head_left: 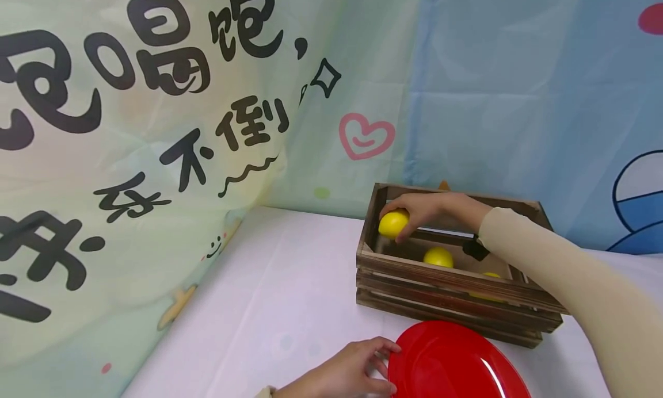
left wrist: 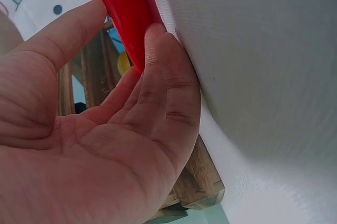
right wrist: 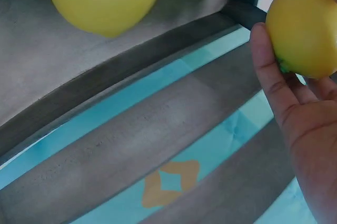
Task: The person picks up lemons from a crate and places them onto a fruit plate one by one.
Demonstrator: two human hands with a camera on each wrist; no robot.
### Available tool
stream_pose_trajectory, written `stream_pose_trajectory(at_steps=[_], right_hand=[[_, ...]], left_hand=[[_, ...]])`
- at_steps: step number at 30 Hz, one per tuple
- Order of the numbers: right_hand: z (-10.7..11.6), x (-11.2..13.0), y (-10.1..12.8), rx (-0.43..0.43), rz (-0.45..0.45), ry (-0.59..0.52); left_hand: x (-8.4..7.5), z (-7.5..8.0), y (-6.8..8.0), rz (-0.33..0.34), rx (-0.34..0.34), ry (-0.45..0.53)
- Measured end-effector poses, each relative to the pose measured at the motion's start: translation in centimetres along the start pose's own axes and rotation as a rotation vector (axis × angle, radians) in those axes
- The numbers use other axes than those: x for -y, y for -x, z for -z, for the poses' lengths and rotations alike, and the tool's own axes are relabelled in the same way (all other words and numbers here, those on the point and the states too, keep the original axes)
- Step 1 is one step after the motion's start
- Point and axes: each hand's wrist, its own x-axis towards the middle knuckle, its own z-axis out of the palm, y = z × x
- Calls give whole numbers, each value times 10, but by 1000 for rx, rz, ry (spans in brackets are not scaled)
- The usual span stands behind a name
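Observation:
My right hand [head_left: 404, 218] reaches into the left end of a wooden slatted crate [head_left: 445, 283] and grips a yellow lemon [head_left: 392, 224] just above the crate's rim. In the right wrist view this lemon [right wrist: 308, 27] sits between thumb and fingers at the upper right. Two more lemons lie inside, one in the middle [head_left: 438, 256] and one half hidden behind the front wall [head_left: 491, 275]. My left hand [head_left: 387, 366] holds the left rim of a red plate [head_left: 456, 366] in front of the crate, thumb on one side of the plate edge [left wrist: 126, 19] and fingers on the other.
A white cloth covers the table [head_left: 290, 294]. A printed fabric backdrop [head_left: 155, 156] hangs along the left and back, close behind the crate. The plate lies at the near edge, right in front of the crate.

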Motion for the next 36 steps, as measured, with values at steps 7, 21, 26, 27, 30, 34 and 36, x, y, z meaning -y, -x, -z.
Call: stream_pose_trajectory(at_steps=[7,21,26,27,30,34,36], right_hand=[[1,9,19,-91,43,-66],[-4,21,49,-142,19,-149],[-8,29,58,-146,18,-155],[-9,31,59,-149,21,-154],[-10,37,64,-174,27,-147],[-5,46,70,-246,28,-135],[-2,51,73,-278,25,-138]], left_hand=[[3,-6,1,54,11,49],[7,-10,0,56,35,56],[8,-8,1,33,32,34],[8,-7,1,29,31,25],[7,-4,1,-2,28,-22],[4,1,0,-37,14,-66],[3,2,0,-51,6,-76]])
